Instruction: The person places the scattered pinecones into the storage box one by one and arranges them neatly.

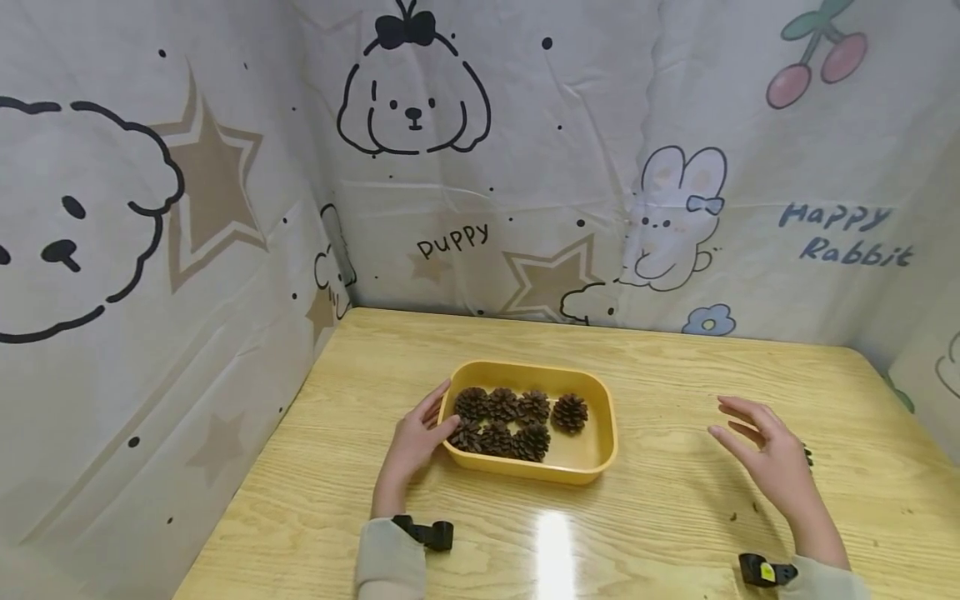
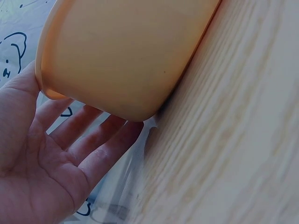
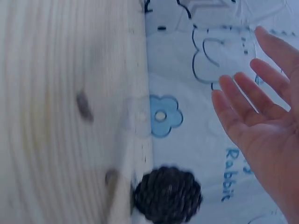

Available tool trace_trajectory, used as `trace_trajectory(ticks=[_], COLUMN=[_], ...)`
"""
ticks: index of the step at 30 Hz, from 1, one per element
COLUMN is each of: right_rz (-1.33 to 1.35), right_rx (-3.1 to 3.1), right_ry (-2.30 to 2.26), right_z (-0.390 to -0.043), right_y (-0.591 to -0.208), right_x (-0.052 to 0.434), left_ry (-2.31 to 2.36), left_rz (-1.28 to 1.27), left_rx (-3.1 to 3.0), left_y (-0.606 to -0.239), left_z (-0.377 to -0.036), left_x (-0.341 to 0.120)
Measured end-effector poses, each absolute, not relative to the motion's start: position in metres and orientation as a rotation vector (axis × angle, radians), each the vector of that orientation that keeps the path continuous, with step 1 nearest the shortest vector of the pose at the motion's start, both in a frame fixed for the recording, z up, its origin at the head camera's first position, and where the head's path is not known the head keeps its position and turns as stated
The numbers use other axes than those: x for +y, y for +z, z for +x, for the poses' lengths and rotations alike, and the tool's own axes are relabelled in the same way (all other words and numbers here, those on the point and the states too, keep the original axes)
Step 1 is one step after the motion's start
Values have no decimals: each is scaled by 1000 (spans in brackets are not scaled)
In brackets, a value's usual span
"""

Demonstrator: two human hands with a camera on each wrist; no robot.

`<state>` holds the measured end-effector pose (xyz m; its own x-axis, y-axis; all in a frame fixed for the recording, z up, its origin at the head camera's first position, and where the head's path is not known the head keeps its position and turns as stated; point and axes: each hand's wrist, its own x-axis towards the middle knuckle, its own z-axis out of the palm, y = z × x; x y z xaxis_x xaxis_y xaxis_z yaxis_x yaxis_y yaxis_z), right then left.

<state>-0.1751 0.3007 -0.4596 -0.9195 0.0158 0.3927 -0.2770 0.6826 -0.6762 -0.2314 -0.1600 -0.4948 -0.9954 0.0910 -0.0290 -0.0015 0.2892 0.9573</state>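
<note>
A yellow tray [image 1: 592,467] of pine cones [image 1: 510,421] sits mid-table [image 1: 675,533], its long axis running left to right. The left hand [image 1: 417,437] rests open, fingers straight against the tray's left end. The right hand [image 1: 765,454] hovers open and empty, well to the tray's right, beside a lone pine cone [image 3: 168,195].

The right hand [image 1: 772,462] covered nearly all of a loose pine cone [image 1: 807,455] in the head view, and the right wrist view showed that cone [image 3: 168,194] only as a blur. The yellow tray [image 2: 126,51] overran the left wrist picture's top edge, contents unseen. Both sleeves were cut off below.
</note>
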Motion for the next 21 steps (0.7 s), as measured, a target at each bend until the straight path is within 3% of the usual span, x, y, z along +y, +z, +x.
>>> trace_trajectory(ticks=[14,21], right_rz=[-349,-777], right_rx=[-2398,-2418], right_ry=[1130,1247], right_z=[-162,-162], right_y=[-470,-473], right_x=[342,362], left_ry=[1830,1815], left_rz=[93,101], left_rx=[2458,2438], left_y=[-491,-463], left_z=[-230,-217], left_x=[-160,-156])
